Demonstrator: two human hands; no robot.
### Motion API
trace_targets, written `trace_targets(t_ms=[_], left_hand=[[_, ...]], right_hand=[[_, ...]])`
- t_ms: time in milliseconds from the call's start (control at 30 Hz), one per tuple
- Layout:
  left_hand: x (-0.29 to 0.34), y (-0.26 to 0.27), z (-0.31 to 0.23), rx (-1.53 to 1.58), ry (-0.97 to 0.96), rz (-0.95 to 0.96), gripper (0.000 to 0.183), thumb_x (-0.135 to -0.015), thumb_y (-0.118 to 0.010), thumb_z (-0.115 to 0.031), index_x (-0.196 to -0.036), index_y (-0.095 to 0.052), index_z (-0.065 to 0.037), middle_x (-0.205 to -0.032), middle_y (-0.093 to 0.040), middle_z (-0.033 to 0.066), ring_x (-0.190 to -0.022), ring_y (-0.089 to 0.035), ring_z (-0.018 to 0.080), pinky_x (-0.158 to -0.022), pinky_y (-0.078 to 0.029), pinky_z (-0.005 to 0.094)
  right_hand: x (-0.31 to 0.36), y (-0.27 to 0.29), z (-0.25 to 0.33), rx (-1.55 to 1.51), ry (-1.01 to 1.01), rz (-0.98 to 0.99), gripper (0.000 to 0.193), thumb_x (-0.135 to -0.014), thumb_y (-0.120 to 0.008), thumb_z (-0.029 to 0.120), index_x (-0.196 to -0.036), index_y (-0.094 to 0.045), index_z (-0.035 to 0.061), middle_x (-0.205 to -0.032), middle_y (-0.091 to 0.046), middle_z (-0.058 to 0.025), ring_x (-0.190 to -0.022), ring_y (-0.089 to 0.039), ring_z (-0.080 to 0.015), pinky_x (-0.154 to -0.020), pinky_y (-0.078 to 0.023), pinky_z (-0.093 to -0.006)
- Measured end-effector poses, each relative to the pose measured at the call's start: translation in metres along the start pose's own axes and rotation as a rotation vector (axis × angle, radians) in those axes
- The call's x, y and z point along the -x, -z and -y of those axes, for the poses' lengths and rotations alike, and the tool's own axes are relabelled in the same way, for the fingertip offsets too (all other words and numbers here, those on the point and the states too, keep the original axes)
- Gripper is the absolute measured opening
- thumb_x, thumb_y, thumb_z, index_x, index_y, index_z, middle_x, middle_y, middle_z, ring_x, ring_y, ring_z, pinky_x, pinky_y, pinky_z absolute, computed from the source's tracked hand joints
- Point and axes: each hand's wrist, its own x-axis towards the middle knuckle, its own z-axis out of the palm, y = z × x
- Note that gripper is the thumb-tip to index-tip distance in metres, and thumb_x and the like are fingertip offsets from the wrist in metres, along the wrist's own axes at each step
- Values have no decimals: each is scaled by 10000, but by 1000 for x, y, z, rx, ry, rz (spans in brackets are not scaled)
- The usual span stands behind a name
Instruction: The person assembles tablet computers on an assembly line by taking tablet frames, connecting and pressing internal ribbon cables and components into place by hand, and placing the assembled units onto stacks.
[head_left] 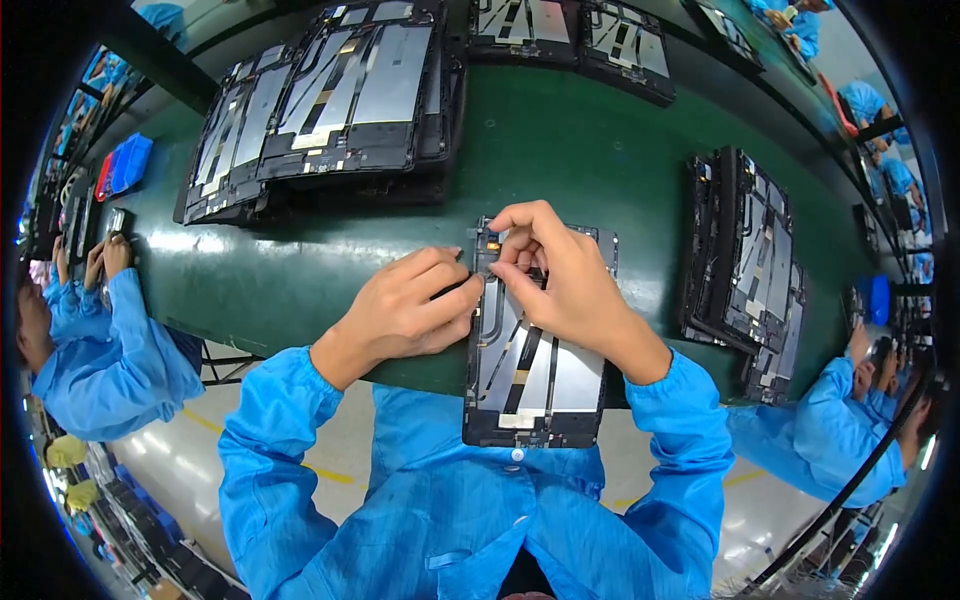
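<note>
An opened tablet (pixel 575 375) lies in front of me, its silver batteries and black ribbon cables exposed. Its lower end reaches past the table's near edge, toward my body. My left hand (pixel 405 305) is closed at its upper left edge, fingers curled, with the fingertips against the frame. Over the upper left corner, my right hand (pixel 565 285) pinches with thumb and forefinger beside a small gold-coloured part (pixel 493 245). Whatever lies between those fingertips is too small to make out.
Stacked opened tablets (pixel 350 90) stand on the green table (pixel 560 130) at the far left, with another stack (pixel 755 250) at the right. More tablets (pixel 625 50) lie along the back. A blue bin (pixel 130 163) sits far left. Co-workers in blue (pixel 120 360) work on both sides.
</note>
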Motion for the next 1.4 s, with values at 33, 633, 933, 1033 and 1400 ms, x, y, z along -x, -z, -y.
trace_targets(t_ms=[33,633,933,1033,1400], left_hand=[[1,-1,0,20,13,-5,366,-796,-848,-58,-1152,-767,-34,-1037,-720,101,-992,-740,312,-991,-671,431],[-3,-2,-7,156,119,-36,301,-886,-836,-71,-1172,-775,-1,-1049,-746,135,-916,-715,323,-777,-613,418],[-8,-4,-98,-1,558,19,678,-918,-884,-332,-1469,-670,1,-1049,-700,162,-903,-678,366,-749,-585,475],[-8,-10,-123,62,767,-46,882,-885,-922,-250,-1612,-509,29,-1176,-690,219,-1032,-657,407,-899,-545,492],[-8,-36,-130,1039,1024,-419,800,-935,-852,86,-1594,-408,-6,-1356,-567,138,-1017,-685,185,-874,-604,326]], right_hand=[[-1,-1,0,-19,-18,2,436,-958,-783,-57,-1342,-596,28,-913,-736,-139,-814,-761,-281,-727,-594,-394],[-35,-6,-10,391,451,47,312,-751,-730,-140,-943,-555,34,-866,-584,-130,-861,-605,-372,-767,-518,-475],[-18,34,-4,545,369,-163,401,-871,-894,145,-1231,-724,96,-1167,-701,-118,-1105,-635,-367,-969,-528,-488],[0,55,-28,767,171,-319,275,-979,-834,257,-1178,-758,82,-1153,-695,-123,-1096,-635,-370,-945,-512,-497],[13,55,-39,517,-96,-388,471,-1195,-563,320,-865,-679,5,-847,-649,-180,-864,-621,-400,-820,-464,-497]])
